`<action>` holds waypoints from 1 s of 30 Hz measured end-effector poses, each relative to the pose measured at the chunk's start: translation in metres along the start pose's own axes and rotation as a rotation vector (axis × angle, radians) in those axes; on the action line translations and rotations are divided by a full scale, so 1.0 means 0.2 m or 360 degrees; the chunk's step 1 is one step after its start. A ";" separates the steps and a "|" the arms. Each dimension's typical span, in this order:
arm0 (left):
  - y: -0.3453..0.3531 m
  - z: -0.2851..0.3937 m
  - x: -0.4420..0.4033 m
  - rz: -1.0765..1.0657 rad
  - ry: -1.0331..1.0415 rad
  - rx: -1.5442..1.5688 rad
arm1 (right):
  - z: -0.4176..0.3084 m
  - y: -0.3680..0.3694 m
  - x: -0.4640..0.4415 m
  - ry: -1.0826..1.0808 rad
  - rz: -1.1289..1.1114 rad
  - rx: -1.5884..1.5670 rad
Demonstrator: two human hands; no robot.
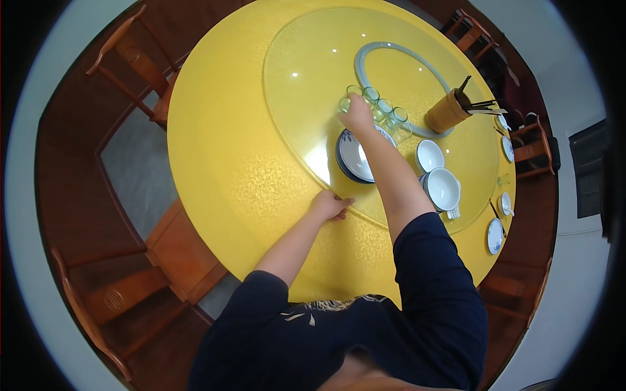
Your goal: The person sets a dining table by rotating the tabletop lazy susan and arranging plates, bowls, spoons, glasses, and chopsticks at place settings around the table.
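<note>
My right hand point(358, 115) reaches over the glass turntable point(293, 98), its fingers closed around a small clear glass point(345, 104) at the left end of a cluster of several glasses point(383, 108). Below that hand is a stack of white plates with blue rims point(354, 158), partly covered by my right forearm. My left hand point(332, 204) rests at the near edge of the turntable, fingers bent together; whether anything is between them is too small to tell. White bowls point(443, 189) are stacked to the right of the plates, with another white bowl point(430, 156) just behind.
A bamboo holder point(447, 112) with dark chopsticks stands on the turntable's right side. Plates point(495, 236) and a small bowl point(504, 204) line the right edge of the yellow tablecloth point(222, 130). Wooden chairs point(186, 251) surround the table.
</note>
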State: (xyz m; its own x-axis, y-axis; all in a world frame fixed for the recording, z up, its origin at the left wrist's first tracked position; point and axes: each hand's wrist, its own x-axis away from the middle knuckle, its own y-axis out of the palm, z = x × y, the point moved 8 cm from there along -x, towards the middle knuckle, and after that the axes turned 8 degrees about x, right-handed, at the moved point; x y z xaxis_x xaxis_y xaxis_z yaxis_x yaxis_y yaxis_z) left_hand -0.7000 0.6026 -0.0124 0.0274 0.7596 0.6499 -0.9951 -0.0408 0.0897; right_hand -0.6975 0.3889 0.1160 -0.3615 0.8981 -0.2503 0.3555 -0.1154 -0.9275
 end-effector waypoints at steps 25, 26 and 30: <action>0.05 -0.03 -0.01 0.0039 0.0010 0.0059 | 0.03 -0.04 0.12 0.0066 -0.0213 -0.0034; 0.05 -0.04 -0.02 0.0033 0.0003 0.0066 | 0.03 -0.06 0.16 0.0054 -0.0207 -0.0047; 0.04 -0.05 -0.04 0.0023 0.0013 0.0117 | -0.02 -0.25 0.45 -0.0358 0.0147 -0.0376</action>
State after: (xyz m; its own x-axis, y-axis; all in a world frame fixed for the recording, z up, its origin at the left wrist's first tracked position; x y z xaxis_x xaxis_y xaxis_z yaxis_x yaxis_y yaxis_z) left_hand -0.7095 0.6023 -0.0238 0.0121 0.7636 0.6455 -0.9857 -0.0993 0.1359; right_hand -0.7449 0.4776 0.1416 -0.4904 0.7693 -0.4095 0.5762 -0.0664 -0.8146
